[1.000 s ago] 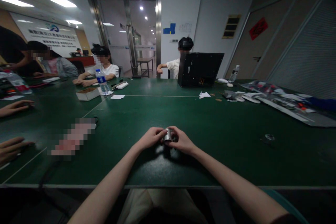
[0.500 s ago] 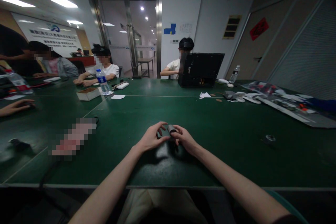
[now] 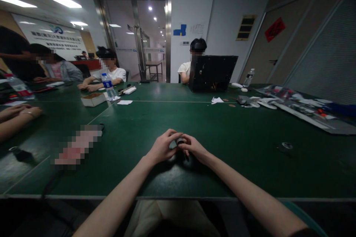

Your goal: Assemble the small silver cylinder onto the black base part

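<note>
Between my two hands, just above the green table (image 3: 222,126), is a small grey metal cylinder (image 3: 180,141) with a dark end. Fingers and thumb of my left hand (image 3: 163,147) close around its left side. My right hand (image 3: 196,149) pinches it from the right, fingertips close to those of the left. Much of the cylinder is covered by the fingers, so its exact kind cannot be made out.
A small dark round metal part (image 3: 286,147) lies to the right. On the left are a blurred-out pinkish item (image 3: 79,144), a black object (image 3: 20,153) and another person's hands (image 3: 26,113). Farther back stand an open box (image 3: 94,100), a water bottle (image 3: 108,86) and a black case (image 3: 213,74).
My left hand, apart from the cylinder before, has closed onto it. The cylinder is now more covered. At the far left, another person's hands have come together on the table.
</note>
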Demonstrator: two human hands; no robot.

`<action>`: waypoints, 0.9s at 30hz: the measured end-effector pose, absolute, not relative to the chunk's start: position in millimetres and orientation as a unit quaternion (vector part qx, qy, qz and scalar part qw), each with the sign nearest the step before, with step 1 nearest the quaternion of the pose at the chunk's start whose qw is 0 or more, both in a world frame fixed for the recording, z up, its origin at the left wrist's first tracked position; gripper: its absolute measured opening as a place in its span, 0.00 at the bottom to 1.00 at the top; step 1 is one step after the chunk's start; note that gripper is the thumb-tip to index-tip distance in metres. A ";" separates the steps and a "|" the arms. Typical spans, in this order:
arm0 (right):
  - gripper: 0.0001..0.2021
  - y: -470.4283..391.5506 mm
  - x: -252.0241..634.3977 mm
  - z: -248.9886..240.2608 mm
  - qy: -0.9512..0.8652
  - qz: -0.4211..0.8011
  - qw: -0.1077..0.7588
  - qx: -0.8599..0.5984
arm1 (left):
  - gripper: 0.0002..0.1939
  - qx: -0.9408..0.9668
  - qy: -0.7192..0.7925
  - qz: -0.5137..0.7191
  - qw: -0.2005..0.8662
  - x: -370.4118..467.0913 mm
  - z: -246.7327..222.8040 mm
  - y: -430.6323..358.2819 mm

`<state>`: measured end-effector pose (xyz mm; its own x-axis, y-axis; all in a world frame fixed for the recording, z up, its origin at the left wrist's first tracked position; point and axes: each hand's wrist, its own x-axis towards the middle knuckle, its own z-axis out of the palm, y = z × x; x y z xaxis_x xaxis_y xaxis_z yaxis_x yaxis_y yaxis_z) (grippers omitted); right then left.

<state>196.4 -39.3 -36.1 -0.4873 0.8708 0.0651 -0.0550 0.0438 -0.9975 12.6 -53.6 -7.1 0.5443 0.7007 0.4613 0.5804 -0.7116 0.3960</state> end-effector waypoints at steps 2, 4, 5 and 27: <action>0.22 -39.7 197.1 -35.7 -0.617 0.601 0.380 -0.337 | 0.25 0.877 0.368 0.294 0.092 15.0 -6.3 -56.1; 0.21 -40.6 197.4 -34.2 -0.619 0.601 0.376 -0.337 | 0.24 0.879 0.372 0.287 0.085 16.0 -5.7 -57.1; 0.21 -41.1 197.5 -33.2 -0.619 0.603 0.375 -0.335 | 0.24 0.879 0.374 0.286 0.079 15.9 -5.7 -57.1; 0.26 -47.9 198.3 -21.7 -0.603 0.649 0.365 -0.285 | 0.17 0.858 0.398 0.317 0.069 14.9 -10.8 -55.0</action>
<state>198.3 -47.9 -21.7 -0.5704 0.8183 0.0712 -0.1305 -0.0048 -0.9914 14.9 -55.0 -10.8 0.4832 0.7261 0.4891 0.6392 -0.6744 0.3696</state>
